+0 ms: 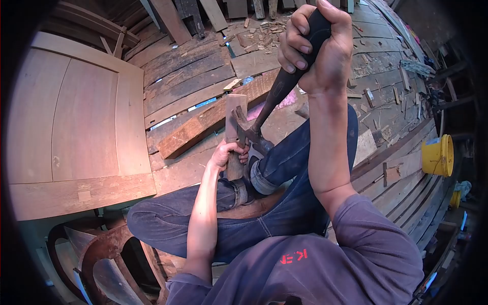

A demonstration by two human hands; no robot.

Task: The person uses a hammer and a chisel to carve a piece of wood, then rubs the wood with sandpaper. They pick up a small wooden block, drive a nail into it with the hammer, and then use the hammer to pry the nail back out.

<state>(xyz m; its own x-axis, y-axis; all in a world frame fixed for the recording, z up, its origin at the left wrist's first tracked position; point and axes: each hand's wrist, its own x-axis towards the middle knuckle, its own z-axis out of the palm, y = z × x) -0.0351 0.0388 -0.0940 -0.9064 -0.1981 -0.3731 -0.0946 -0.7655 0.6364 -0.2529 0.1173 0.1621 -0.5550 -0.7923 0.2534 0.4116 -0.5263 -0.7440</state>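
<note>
My right hand (325,51) is raised at the upper right, its fingers wrapped around the black grip of a claw hammer (274,94). The hammer slants down to the left, and its steel head overlaps the upright wooden piece (236,105) in this view. Closed around the lower part of that short, flat piece is my left hand (229,154), just in front of my feet. A thick wooden beam (188,136) lies on the floor behind the left hand, running diagonally to the upper right.
A panelled wooden door (86,117) lies at the left. Wood scraps and shavings (259,38) litter the plank floor toward the back. To the right stands a yellow bucket (437,156). Curved wooden chair-like frames (109,254) are at the lower left, beside my bent leg.
</note>
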